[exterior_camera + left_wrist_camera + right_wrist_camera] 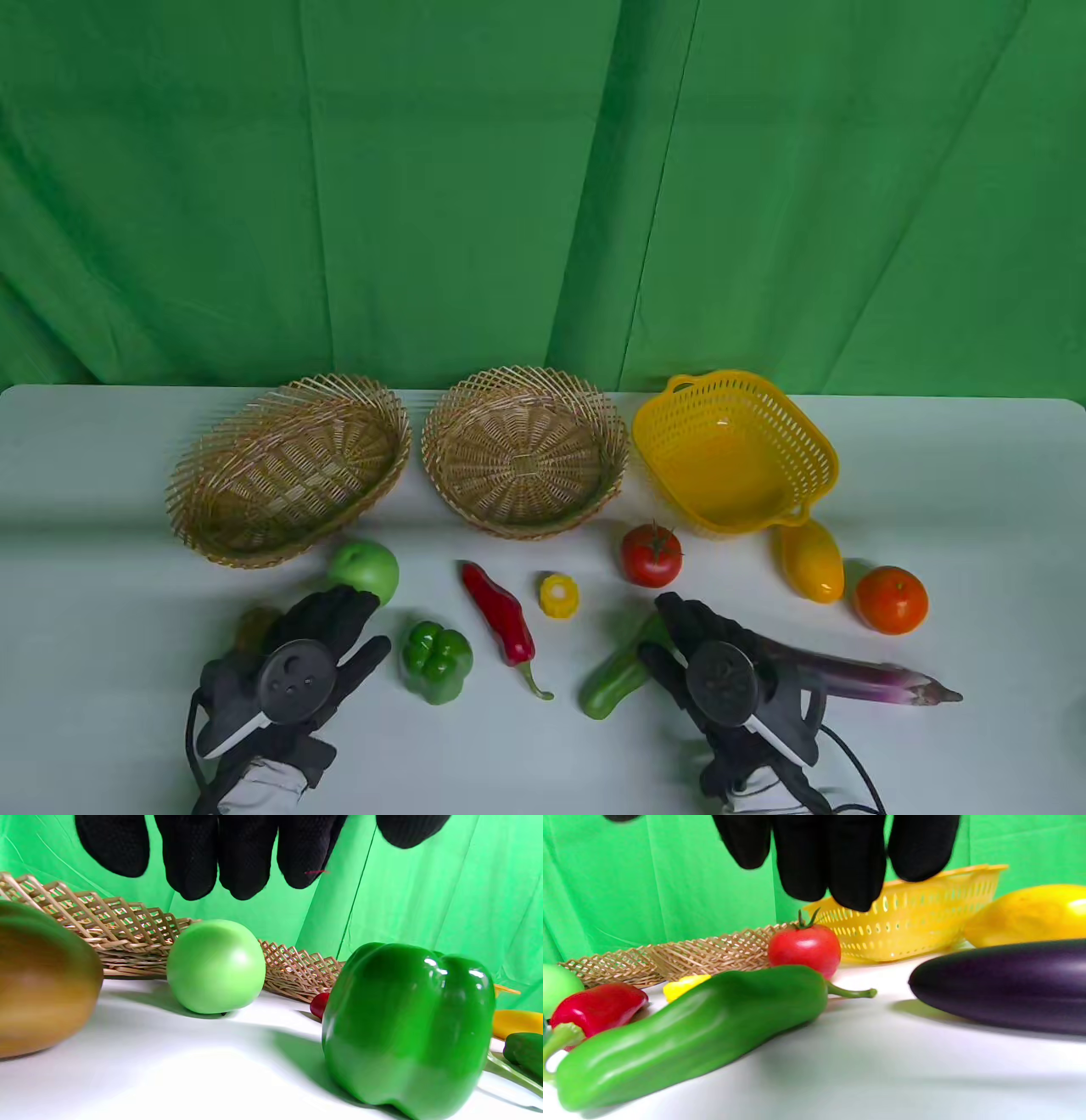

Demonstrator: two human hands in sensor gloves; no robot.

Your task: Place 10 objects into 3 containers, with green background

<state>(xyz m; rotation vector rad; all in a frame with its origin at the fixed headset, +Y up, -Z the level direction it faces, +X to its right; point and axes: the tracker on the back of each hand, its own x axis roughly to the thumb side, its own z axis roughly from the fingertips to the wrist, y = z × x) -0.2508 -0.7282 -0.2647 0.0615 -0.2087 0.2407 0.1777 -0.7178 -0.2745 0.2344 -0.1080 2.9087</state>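
Three empty containers stand in a row: an oval wicker basket (188,488), a round wicker basket (437,433) and a yellow plastic basket (819,441). My left hand (361,624) is open and empty, above a brown fruit (253,626), between the green apple (365,570) and the green bell pepper (437,662). Its fingers (237,861) hang above the apple (216,966). My right hand (666,632) is open and empty, over the gap between a long green pepper (611,686) and a purple eggplant (857,679). Its fingers (840,861) hang above the tomato (804,949).
A red chili (501,620), a small yellow piece (559,596), a tomato (651,554), a yellow fruit (812,560) and an orange (890,599) lie in front of the baskets. A green curtain hangs behind the white table.
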